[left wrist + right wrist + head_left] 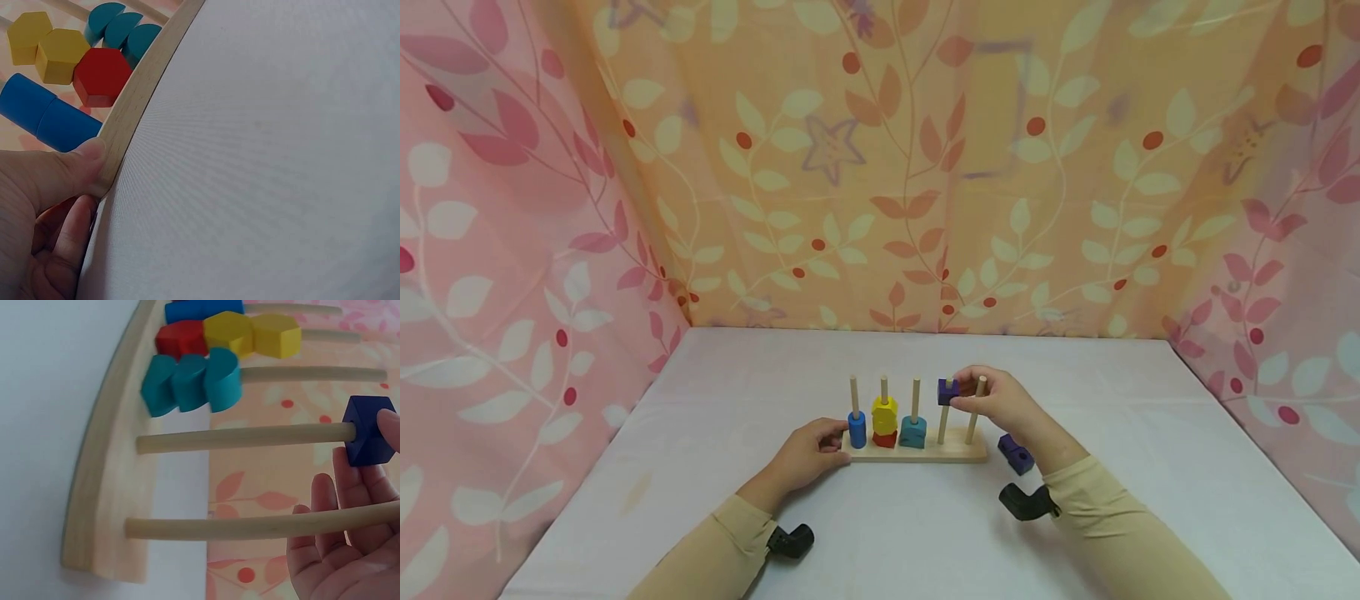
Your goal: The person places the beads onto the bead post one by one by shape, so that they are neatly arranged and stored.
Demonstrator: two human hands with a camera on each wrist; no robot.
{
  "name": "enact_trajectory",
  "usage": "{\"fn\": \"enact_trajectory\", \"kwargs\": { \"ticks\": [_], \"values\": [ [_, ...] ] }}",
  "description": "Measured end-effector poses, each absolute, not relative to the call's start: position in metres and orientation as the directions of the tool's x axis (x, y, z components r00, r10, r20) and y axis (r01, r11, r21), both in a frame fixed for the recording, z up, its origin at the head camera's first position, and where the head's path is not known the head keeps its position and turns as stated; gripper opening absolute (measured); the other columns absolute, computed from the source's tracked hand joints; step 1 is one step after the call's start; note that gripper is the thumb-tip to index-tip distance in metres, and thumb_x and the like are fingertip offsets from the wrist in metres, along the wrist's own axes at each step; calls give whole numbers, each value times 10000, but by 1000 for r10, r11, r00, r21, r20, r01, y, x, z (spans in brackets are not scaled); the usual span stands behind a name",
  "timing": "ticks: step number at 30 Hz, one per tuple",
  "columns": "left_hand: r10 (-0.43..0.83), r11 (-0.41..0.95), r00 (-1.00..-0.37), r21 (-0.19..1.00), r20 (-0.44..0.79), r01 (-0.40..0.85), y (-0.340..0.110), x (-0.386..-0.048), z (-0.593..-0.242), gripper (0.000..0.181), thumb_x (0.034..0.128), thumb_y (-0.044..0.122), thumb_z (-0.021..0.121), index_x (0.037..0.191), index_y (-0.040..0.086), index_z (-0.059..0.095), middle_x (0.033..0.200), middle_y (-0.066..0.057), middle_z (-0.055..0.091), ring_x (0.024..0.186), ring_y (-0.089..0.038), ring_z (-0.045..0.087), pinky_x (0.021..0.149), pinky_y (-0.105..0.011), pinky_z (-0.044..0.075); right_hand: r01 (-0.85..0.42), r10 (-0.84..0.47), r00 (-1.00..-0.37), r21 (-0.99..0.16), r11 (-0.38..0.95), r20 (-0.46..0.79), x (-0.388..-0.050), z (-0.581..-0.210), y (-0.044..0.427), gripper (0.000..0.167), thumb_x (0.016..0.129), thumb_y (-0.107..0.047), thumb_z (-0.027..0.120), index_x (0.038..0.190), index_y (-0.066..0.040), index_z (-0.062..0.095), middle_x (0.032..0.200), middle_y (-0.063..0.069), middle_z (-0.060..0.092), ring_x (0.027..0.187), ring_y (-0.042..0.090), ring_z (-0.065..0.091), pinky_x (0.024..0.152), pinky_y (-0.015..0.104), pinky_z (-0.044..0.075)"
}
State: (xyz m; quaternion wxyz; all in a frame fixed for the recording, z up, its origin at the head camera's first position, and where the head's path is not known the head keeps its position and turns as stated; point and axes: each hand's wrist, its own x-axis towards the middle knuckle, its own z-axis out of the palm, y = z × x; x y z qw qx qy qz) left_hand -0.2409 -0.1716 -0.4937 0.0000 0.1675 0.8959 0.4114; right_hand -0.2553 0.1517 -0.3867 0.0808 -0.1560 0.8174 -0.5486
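A wooden peg board [917,455] with a row of upright pegs stands on the table. My left hand [808,454] grips its left end, thumb against the base edge [119,128] in the left wrist view. With the right hand [997,398] I pinch a dark purple block [370,449] at the top of the fourth peg [250,435]; the peg's tip sits in its hole. On the other pegs are blue cylinders [857,431], a red hexagon [103,76] under yellow hexagons [884,415], and teal half-round blocks [913,432]. The fifth peg [262,528] is bare.
More purple blocks [1016,455] lie on the white tabletop [917,533], right of the board near my right forearm. Black wrist cameras [792,542] hang at both sleeves. Patterned cloth [880,167] walls the table at the back and sides.
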Motion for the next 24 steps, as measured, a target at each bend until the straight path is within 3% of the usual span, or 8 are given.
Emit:
{"fn": "enact_trajectory", "kwargs": {
  "ticks": [5,10,24],
  "values": [
    [298,608,-945,736,136,298,-171,-241,-494,461,767,242,741,1188,123,597,930,48,566,838,-97,527,743,-237,468,-165,-354,-935,-898,407,11,-259,-401,153,314,801,-181,705,1047,-24,591,996,97,607,964,232,547,830,386,480],
    [297,608,-945,736,137,298,-171,-241,-493,464,764,244,744,1186,117,598,931,49,568,836,-96,528,739,-232,467,-133,-350,-936,-888,440,-33,-263,-413,153,302,779,-189,729,1011,-25,625,933,81,611,906,218,536,803,359,466],
    [290,605,-949,743,127,284,-170,-240,-491,466,763,226,745,1189,111,597,950,45,574,840,-95,529,742,-228,468,-138,-422,-905,-903,406,-51,-266,-431,152,263,776,-145,724,948,-7,581,827,52,559,807,209,500,729,317,427]
  ]
}}
